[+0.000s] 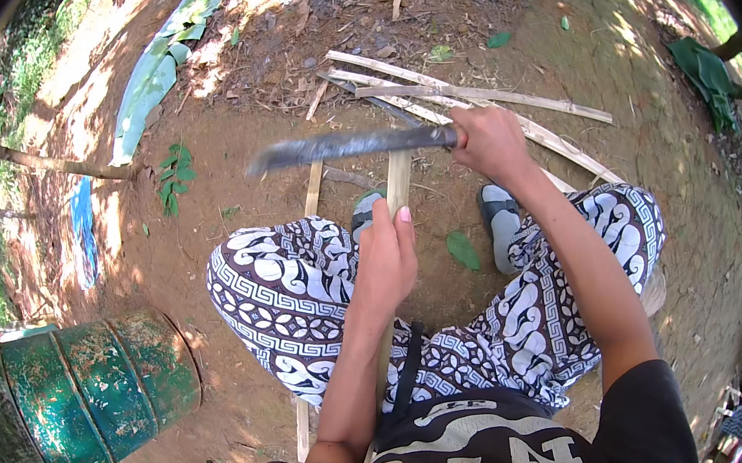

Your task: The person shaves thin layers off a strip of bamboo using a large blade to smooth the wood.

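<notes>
From my distant post I see a rusty green metal drum (101, 395) at the left. Split wooden strips (483, 92) lie crossed on the soil (229, 193) ahead. A wooden slat (399, 184) is between the knees (253, 277); the left hand (385, 257) grips it near its far end. The right hand (496, 144) is closed around a machete (352, 146); whether it touches the slat, I cannot tell.

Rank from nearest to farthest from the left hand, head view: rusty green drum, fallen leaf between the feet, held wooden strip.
1. Held wooden strip: inside the left hand.
2. Fallen leaf: to that hand's right.
3. Rusty green drum: far left.
</notes>
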{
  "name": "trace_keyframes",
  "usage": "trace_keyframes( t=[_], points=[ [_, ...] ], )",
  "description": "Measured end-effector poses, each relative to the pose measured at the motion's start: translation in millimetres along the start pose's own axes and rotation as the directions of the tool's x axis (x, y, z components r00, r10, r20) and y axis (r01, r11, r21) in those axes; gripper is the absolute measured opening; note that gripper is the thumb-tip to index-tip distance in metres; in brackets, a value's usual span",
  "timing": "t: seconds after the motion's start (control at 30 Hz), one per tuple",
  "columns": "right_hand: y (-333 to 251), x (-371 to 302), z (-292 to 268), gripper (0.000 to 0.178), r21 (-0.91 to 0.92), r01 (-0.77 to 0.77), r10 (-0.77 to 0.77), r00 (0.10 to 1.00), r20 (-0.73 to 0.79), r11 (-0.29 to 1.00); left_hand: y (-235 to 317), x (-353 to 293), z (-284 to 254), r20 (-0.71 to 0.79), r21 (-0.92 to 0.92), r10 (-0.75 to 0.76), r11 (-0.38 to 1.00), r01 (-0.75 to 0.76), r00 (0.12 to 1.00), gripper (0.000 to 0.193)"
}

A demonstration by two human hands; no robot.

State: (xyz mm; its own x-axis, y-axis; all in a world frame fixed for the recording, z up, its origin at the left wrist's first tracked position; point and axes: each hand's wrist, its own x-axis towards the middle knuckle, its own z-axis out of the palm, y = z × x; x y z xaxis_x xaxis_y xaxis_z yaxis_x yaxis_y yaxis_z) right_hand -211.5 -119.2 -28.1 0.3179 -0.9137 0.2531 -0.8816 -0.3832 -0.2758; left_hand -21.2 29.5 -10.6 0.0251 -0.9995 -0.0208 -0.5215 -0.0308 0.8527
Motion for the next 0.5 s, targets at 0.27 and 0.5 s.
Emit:
trace_keyframes(
  t=[0.27, 0.5],
  points=[
    [74, 13, -23, 0.034, 0.193, -0.555, 0.580, 0.807, -0.109, 0.809, 4, 2, -26, 0.111, -0.399, -0.158, 0.897, 0.190, 0.981, 0.025],
    [-6, -10, -51, 0.021, 0.388, -0.323, 0.357, 0.934, -0.016, 0.863, -6, 8, -26, 0.297, -0.688, -0.026, 0.687, 0.233, 0.954, 0.065]
  ],
)
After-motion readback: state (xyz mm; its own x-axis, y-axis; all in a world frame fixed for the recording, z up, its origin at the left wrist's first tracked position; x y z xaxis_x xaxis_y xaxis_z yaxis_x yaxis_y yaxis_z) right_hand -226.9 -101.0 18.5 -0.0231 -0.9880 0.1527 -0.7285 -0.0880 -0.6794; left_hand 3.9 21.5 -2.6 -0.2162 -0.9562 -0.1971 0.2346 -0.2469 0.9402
